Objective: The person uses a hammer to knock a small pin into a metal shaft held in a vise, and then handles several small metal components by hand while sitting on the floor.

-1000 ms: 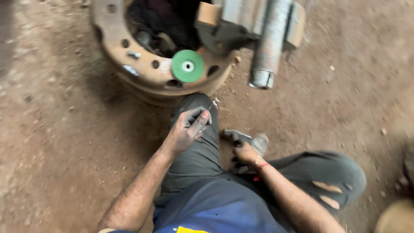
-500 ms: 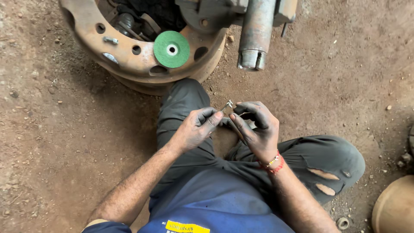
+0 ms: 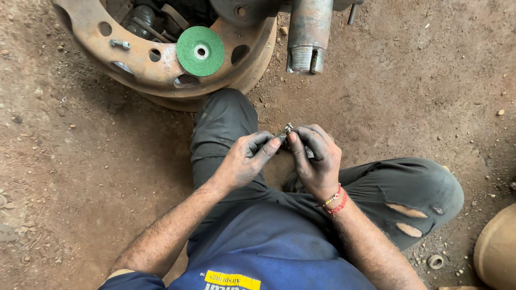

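I sit on a dirt floor with both hands together above my lap. My left hand (image 3: 244, 158) and my right hand (image 3: 318, 158) pinch a small grey metal part (image 3: 286, 131) between their fingertips; only its tip shows, the rest is hidden by my fingers. My right wrist wears a red beaded band (image 3: 335, 200). Both hands are black with grease. My dark trousers are torn at the right knee (image 3: 408, 215).
A rusty wheel rim (image 3: 156, 64) lies ahead with a green grinding disc (image 3: 200, 51) resting on it. A threaded steel axle end (image 3: 307, 37) juts out beside it. A small metal ring (image 3: 435, 261) and a tan rounded object (image 3: 497, 252) lie at lower right.
My right hand came up from beside my leg to join the left at the small part. Both hands now close more tightly around it. The view shifted slightly.
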